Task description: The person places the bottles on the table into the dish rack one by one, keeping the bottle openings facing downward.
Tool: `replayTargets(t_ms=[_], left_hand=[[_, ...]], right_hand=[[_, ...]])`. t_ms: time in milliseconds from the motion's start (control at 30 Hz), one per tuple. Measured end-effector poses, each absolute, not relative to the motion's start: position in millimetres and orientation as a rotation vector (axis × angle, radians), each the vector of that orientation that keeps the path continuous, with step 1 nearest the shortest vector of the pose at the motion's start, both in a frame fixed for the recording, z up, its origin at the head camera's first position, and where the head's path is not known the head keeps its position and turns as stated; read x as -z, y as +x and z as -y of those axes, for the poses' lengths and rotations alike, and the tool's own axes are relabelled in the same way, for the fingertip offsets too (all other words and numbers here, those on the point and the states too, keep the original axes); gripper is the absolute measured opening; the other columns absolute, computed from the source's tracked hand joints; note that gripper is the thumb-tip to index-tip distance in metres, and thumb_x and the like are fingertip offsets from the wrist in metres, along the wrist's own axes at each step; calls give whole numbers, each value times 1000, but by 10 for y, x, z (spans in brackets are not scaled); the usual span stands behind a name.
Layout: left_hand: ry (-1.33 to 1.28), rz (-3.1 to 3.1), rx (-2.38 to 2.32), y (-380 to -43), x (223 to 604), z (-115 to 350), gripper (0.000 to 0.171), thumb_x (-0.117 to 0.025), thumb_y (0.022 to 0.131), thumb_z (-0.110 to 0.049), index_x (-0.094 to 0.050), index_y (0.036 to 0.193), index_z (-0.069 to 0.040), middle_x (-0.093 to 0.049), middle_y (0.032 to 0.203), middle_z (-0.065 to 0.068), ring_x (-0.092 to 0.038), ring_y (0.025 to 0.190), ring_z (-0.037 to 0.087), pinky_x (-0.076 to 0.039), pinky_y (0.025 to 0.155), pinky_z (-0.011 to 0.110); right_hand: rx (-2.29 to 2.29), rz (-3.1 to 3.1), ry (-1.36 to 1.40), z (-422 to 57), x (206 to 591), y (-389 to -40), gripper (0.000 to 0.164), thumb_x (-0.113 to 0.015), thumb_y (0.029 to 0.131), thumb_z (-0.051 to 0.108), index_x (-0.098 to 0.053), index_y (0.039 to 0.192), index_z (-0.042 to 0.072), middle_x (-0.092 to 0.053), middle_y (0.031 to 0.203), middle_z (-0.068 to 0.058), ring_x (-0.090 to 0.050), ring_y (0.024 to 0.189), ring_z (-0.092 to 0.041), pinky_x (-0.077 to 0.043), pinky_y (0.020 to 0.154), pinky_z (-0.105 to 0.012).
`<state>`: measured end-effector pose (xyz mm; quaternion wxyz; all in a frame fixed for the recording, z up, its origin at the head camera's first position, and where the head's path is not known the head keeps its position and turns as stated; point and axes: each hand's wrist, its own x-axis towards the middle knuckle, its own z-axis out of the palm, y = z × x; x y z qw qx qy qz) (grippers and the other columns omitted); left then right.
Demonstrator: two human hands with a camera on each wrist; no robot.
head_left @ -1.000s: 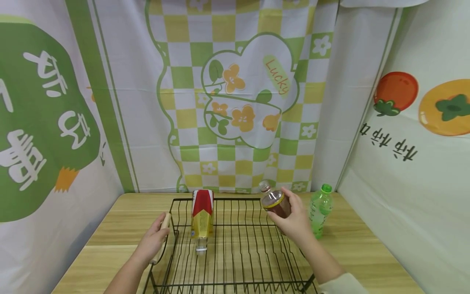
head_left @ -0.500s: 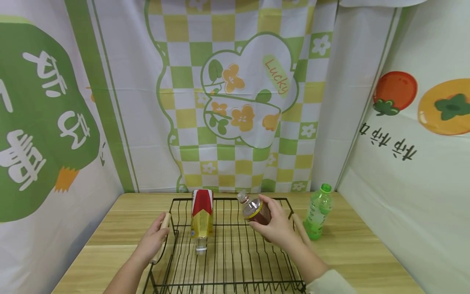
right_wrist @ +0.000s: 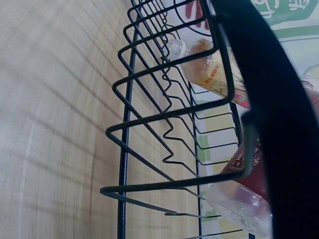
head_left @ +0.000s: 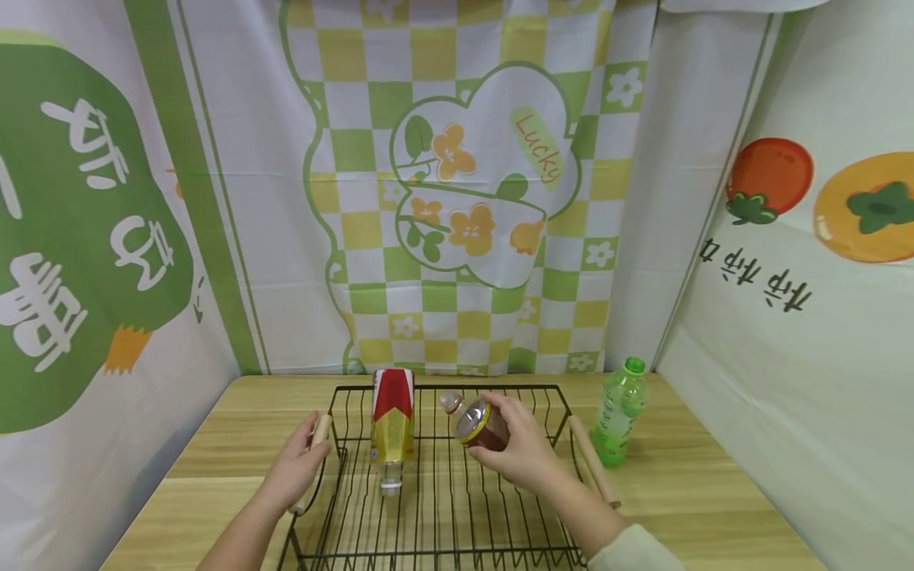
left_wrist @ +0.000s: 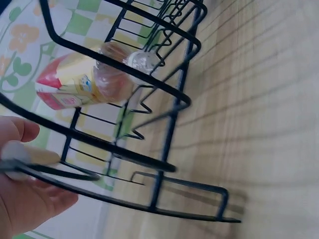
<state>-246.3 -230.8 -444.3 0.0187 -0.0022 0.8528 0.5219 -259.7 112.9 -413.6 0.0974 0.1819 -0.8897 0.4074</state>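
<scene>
Clear, rounded plastic forms the tilted bottle [head_left: 480, 423] the right hand [head_left: 523, 447] grips.

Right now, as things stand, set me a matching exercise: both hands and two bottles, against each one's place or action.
1. left hand
2. right hand
3. green bottle
4. red-and-gold bottle

A. standing on the table, outside the rack
B. in the rack, untouched by hands
C. gripping the dark red bottle
D. holding a wooden handle

Pairs: 1-D; 2-C; 3-A; 4-B
</scene>
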Motion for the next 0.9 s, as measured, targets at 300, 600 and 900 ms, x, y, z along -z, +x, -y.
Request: replayTargets(t_ms=[300,600,900], left_hand=[[117,-2799,-1636,-2433,4097,2037,63,-52,101,-23,-24,154,-4,-11,161,25,-20,144,52,-29,111,64],[363,-2848,-1692,-2455,3872,1519,60,-66,93,-18,-43,146,-3,-31,156,21,-33,141,45,-34,110,63],[526,-2626,-1732,-2515,3934,1188,64,-71,90,-21,-45,145,-4,-44,148,20,-44,134,45,-42,108,52]], right_hand=[[-1252,2669,567,-1075,4140,-2577,76,-83,77,20,-47,143,19,-49,140,-11,-51,126,-33,-47,98,-57],[-1203,2691,661,-1041,4151,-2556,76,-83,76,22,-47,143,15,-51,138,-13,-49,126,-36,-47,98,-58],[-1189,2690,766,-1024,4151,-2535,75,-82,76,20,-47,143,12,-53,135,-12,-51,123,-34,-48,96,-55]])
